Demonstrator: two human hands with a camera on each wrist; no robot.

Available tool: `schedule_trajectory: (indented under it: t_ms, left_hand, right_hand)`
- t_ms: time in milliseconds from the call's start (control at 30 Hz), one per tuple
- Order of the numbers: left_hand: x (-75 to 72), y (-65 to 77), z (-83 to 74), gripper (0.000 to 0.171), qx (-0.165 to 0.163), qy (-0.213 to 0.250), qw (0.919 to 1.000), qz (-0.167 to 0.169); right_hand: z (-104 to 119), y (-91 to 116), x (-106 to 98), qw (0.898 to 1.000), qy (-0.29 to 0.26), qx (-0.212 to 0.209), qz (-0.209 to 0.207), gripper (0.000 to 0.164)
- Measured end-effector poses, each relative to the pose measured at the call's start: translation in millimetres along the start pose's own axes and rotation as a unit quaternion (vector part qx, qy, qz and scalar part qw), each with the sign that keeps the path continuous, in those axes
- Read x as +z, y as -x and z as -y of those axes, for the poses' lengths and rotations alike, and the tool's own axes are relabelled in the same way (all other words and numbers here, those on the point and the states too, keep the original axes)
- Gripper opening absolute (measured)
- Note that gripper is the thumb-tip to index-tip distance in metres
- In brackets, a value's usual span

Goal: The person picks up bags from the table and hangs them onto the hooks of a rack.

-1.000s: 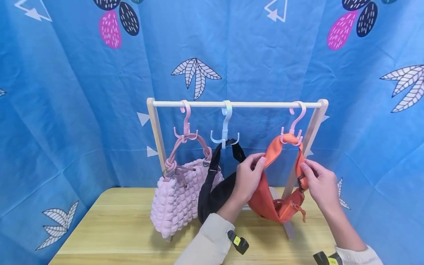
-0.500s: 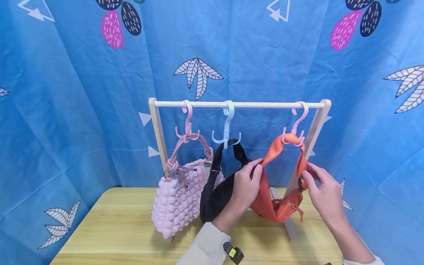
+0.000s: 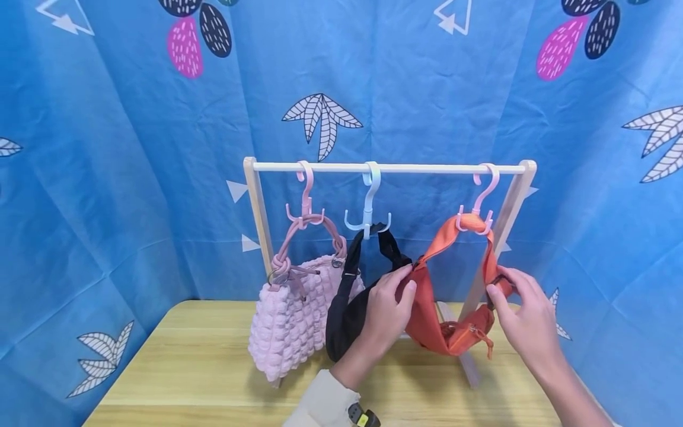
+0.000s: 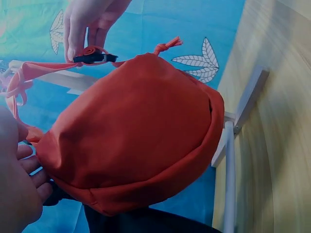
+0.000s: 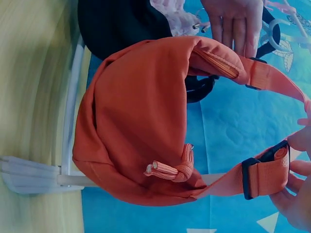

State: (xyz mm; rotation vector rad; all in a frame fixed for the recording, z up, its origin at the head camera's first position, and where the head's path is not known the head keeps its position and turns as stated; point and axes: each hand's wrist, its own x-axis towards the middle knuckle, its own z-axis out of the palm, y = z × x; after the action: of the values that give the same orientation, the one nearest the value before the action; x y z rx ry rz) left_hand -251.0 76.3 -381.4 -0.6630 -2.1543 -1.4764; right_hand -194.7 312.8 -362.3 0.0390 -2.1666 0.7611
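An orange belt bag (image 3: 437, 320) hangs by its strap (image 3: 448, 237) from the right pink hook (image 3: 482, 196). My left hand (image 3: 385, 311) holds the bag's left upper end, where the strap joins it, thumb in front. On the other side, my right hand (image 3: 525, 314) pinches the strap at its black buckle (image 5: 265, 167). The bag's zip (image 5: 216, 63) runs along its top edge, and a knotted cord pull (image 5: 172, 167) dangles from it. Just left of the orange bag, a black bag (image 3: 347, 317) hangs from a light blue hook (image 3: 368, 201), partly hidden by my left hand.
A pink puffy bag (image 3: 288, 323) hangs from the left pink hook (image 3: 306, 198). All the hooks sit on the white rail (image 3: 427, 168) of a wooden rack standing on the table (image 3: 181, 362). A blue patterned cloth (image 3: 213, 118) surrounds it.
Both hands have slid down along the orange strap: the left to the bag's upper end, the right to the buckle. The hanging bags stay on their hooks.
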Motion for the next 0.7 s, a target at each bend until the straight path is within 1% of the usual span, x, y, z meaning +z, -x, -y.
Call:
schedule_trajectory:
  t_ms: [167,267,400,533,700]
  left_hand:
    - [-8.1,6.7,0.1,0.039,0.015,-0.009,0.9999,0.000]
    - [-12.1,9.4,-0.3,0.038,0.038,-0.022,0.9990,-0.002]
    - [-18.0,11.9,-2.0,0.037,0.073,-0.039,0.9966,0.000]
    - [-26.2,17.7,-4.7,0.036,0.089,-0.053,0.9946,0.011]
    - [-36.2,26.3,-6.3,0.037,0.125,-0.090,0.9876,0.032]
  right_hand:
    - [0.4,4.5,-0.2,0.999,-0.009,-0.029,-0.009,0.051]
    - [0.7,5.5,-2.0,0.999,-0.018,-0.038,-0.006,0.053]
    - [2.4,6.6,-3.9,0.999,-0.018,-0.037,-0.001,0.052]
    - [6.3,8.5,-4.8,0.999,-0.020,-0.043,0.002,0.050]
    - [12.0,13.1,-4.7,0.998,-0.008,-0.058,-0.001,0.052]
